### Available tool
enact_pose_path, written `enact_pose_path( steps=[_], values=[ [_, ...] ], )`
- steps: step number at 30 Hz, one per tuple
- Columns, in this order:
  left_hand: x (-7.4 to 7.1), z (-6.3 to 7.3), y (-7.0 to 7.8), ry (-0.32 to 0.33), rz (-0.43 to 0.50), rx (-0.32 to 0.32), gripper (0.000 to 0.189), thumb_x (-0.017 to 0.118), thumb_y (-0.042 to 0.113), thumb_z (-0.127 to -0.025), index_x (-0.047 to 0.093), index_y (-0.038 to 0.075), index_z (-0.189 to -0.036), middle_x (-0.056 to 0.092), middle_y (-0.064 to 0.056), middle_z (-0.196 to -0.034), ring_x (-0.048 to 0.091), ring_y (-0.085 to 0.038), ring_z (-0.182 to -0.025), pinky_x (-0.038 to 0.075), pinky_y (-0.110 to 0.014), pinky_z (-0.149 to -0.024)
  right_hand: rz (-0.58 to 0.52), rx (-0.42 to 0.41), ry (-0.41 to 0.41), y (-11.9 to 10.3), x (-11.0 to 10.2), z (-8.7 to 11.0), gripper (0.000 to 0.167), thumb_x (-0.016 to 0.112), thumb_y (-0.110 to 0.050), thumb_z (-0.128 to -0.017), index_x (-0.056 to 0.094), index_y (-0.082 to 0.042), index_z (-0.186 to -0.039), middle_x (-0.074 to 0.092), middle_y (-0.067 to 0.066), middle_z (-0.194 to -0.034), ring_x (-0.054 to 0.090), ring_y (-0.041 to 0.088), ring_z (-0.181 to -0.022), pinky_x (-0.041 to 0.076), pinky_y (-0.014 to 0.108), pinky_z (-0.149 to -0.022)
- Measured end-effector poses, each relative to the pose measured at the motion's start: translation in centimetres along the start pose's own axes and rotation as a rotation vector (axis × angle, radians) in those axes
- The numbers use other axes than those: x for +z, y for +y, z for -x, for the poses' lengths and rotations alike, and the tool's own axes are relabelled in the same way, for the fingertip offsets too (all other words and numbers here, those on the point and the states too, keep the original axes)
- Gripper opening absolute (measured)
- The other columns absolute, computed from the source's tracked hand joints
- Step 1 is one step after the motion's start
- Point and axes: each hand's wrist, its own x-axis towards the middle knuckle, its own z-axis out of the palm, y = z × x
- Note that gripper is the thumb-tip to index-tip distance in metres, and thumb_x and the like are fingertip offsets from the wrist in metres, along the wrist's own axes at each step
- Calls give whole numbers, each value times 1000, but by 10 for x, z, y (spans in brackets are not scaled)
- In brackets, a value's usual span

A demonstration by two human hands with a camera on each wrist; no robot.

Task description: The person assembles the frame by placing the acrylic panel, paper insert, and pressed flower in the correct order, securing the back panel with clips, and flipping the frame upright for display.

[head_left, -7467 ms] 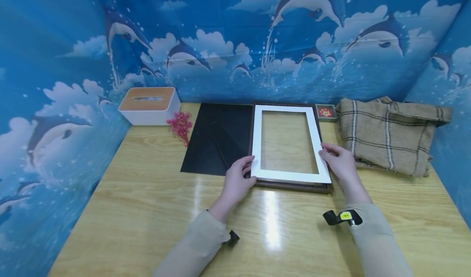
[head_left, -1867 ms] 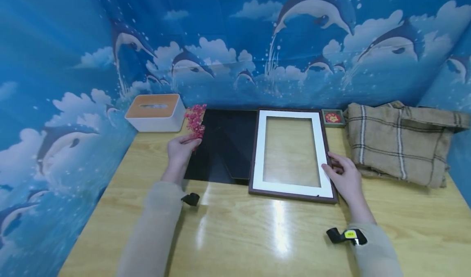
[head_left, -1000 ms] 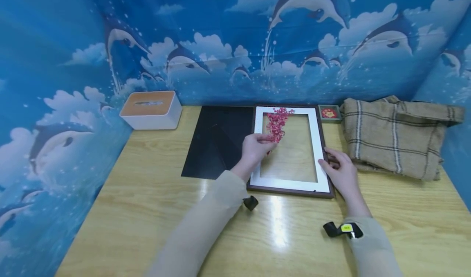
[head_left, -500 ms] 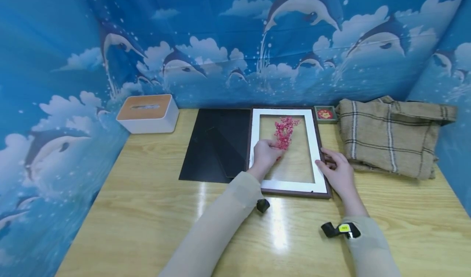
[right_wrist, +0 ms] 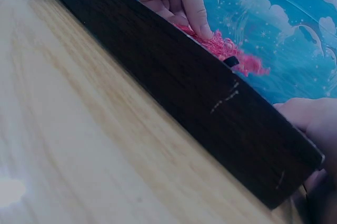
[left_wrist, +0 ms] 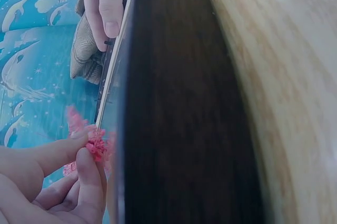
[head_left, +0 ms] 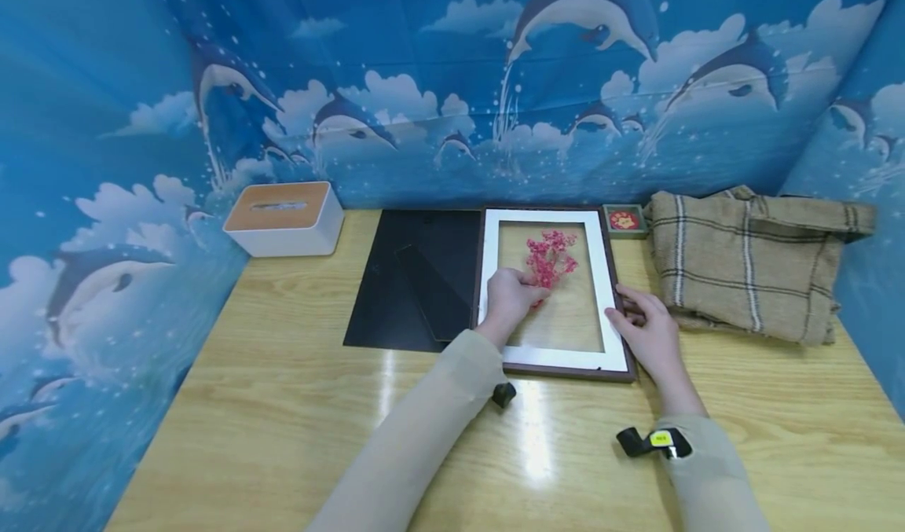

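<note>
In the head view, a dark picture frame [head_left: 566, 372] with a white mat [head_left: 551, 357] lies face down on the table. My left hand [head_left: 506, 302] pinches a sprig of pink dried flowers [head_left: 553, 255] by its stem, over the mat's opening. Its blossoms point toward the far right of the opening. The left wrist view shows thumb and forefinger closed at the lower pink blossoms [left_wrist: 96, 146]. My right hand [head_left: 652, 332] grips the frame's right side, thumb over the mat and fingers along the outer edge. The frame's wall [right_wrist: 158, 71] hides part of that hand in the right wrist view.
Left of the frame lies a black backing board [head_left: 382, 304] with a folded stand leg [head_left: 433, 292]. A white tissue box [head_left: 286, 237] with a wooden lid stands at the back left. A small green box [head_left: 625, 221] and a folded plaid cloth [head_left: 749, 265] are at the right.
The left hand left the mat, took the pink sprig from beside the tissue box and carried it right, over the frame's opening. Lately the blossoms tilted rightward. The right hand stays at the frame's side.
</note>
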Motion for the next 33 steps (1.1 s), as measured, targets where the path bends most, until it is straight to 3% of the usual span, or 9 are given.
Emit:
enact_pose_path(
  steps=[15,22,26,33],
  values=[
    [-8,4,1,-42,37,-24,22,85,18,-72,76,6,-88,71,-2,-83,60,-7,-70,49,-20,-57,1,9,-3,-2,0,1,45,67,-17,-90,56,0,-130,55,21,-118,58,29,-95,40,5,-70],
    [-16,6,-4,-91,51,-55,19,82,21,-75,75,8,-87,68,3,-76,60,-10,-66,49,-23,-56,1,2,8,-2,-1,0,44,67,-15,-90,56,1,-130,56,21,-118,58,28,-95,41,5,-70],
    [-24,8,-6,-133,38,-44,18,81,22,-77,75,8,-88,68,4,-77,62,-10,-69,50,-24,-60,-6,7,-1,-2,-1,0,45,67,-15,-90,55,1,-130,55,21,-119,58,29,-97,41,5,-71],
    [-50,14,-12,-205,105,-51,28,81,24,-77,72,6,-97,69,0,-78,68,-16,-75,54,-28,-67,-7,12,1,-1,0,1,45,67,-14,-89,56,1,-130,55,20,-118,57,26,-96,41,5,-71]
  ],
)
